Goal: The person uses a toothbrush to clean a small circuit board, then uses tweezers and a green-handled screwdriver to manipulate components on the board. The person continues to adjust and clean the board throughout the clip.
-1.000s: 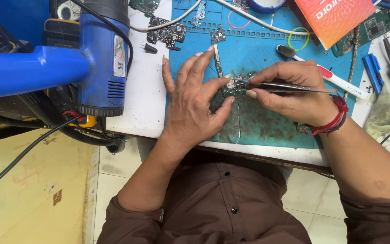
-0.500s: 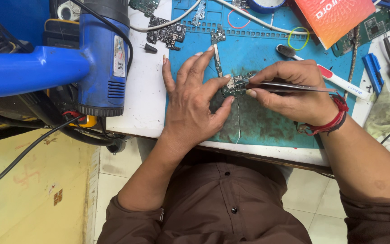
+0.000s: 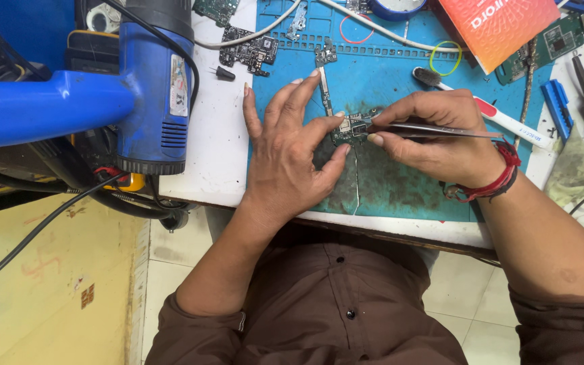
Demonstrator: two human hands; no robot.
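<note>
A: Where is the small circuit board [image 3: 351, 127]?

B: On the blue mat [image 3: 400, 81], near its middle. The left hand [image 3: 290, 152] lies flat on the mat with fingers spread, thumb and forefinger pinning the board.

A: And the right hand [image 3: 434, 135]?

B: Closed around metal tweezers [image 3: 427, 129], their tips touching the board. A white toothbrush [image 3: 488, 111] lies just beyond that hand on the mat.

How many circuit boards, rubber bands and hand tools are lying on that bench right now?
Circuit boards: 5, the small board under the left hand, a dark board, a narrow board and two green boards.
Rubber bands: 2, red and yellow-green.
Hand tools: 3, tweezers in the right hand, a toothbrush, a heat gun.
Total: 10.
</note>
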